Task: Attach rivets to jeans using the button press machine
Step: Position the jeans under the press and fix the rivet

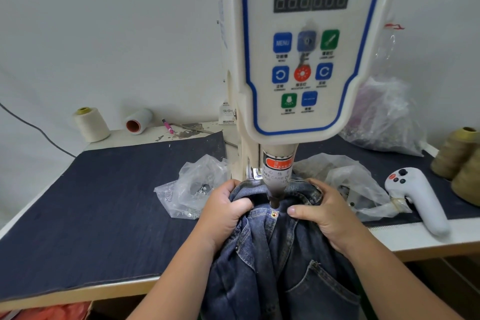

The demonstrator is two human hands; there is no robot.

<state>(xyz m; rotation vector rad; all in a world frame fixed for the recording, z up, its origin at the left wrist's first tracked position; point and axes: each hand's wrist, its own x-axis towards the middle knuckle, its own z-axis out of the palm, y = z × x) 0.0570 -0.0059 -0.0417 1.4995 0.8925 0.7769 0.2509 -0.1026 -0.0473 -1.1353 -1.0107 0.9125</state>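
Fingers (235, 206) grip jeans (280, 254) under "SERVO BUTTON" machine (301, 60)

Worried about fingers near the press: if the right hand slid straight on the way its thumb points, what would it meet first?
Probably the punch of the press, low over the jeans; the right hand points its thumb leftward at it. Depth unclear.

Blue denim jeans (285, 254), cream blue-trimmed machine (306, 60), orange warning label (279, 163).
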